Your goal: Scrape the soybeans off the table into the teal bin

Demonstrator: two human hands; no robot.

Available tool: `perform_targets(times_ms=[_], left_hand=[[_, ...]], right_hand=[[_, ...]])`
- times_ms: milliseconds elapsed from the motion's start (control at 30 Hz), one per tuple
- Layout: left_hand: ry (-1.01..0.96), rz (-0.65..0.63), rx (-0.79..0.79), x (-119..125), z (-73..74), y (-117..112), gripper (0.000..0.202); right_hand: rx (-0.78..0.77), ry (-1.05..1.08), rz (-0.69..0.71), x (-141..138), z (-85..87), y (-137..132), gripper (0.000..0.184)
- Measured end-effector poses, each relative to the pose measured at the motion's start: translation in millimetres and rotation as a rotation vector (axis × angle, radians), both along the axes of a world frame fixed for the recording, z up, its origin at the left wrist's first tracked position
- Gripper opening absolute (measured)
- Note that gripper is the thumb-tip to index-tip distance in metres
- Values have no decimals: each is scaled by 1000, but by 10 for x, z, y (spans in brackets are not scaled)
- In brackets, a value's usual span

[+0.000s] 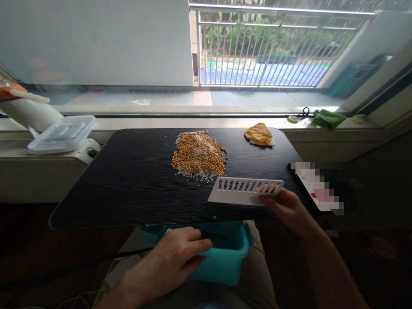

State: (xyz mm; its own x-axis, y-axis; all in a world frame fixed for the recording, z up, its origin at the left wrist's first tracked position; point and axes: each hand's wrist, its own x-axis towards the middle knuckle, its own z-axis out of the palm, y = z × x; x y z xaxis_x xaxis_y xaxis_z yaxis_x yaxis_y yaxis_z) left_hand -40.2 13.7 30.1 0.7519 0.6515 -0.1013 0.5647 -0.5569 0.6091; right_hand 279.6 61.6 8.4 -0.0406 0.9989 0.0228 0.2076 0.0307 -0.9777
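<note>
A pile of soybeans (pixel 199 154) mixed with white rice-like grains (pixel 202 174) lies on a black tabletop (pixel 135 189). Between thumb and fingers, my right hand (pixel 288 205) pinches a white slotted plastic plate (pixel 238 197), tilted over the table in front of the pile. A blue-green plastic bin (pixel 222 262) rests on my lap below the table's near edge. My left hand (pixel 178 253) grips the bin's rim, fingers over the edge and thumb outside. The bin's inside is dark and partly hidden by the table and hand. One stray bean (pixel 214 217) sits near the table's front edge.
A folded yellow cloth (pixel 259 134) lies at the back right, and a partly blurred phone-like slab (pixel 313 189) at the right edge. A clear plastic container (pixel 62 133) stands on the left. Along the sill are a green cloth packet (pixel 328 119) and scissors (pixel 304 112).
</note>
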Motion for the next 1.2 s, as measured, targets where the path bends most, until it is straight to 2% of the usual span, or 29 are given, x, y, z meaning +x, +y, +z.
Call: perform_targets(times_ms=[100, 133, 200, 300, 400, 533, 733, 933, 1200], left_hand=[[1, -2, 9, -2, -13, -6, 22], [3, -3, 8, 0, -12, -7, 21], [8, 2, 2, 5, -4, -5, 19], [1, 4, -5, 16, 15, 1, 20], [-5, 2, -5, 24, 22, 2, 21], [-9, 7, 0, 19, 6, 0, 20], [-8, 9, -13, 4, -2, 4, 21], [-16, 5, -4, 13, 2, 1, 21], [-5, 8, 3, 13, 11, 6, 21]], right_hand=[[-112, 25, 137, 12, 40, -66, 25], [-124, 35, 139, 25, 50, -76, 26], [-72, 59, 19, 50, 51, -57, 27], [88, 76, -268, 63, 25, 61, 27], [167, 43, -362, 41, 18, 195, 31], [173, 10, -348, 15, 42, 264, 35], [157, -9, -276, 30, 16, 244, 29], [145, -21, -304, 30, 21, 239, 30], [158, 15, -260, 0, -3, 243, 29]])
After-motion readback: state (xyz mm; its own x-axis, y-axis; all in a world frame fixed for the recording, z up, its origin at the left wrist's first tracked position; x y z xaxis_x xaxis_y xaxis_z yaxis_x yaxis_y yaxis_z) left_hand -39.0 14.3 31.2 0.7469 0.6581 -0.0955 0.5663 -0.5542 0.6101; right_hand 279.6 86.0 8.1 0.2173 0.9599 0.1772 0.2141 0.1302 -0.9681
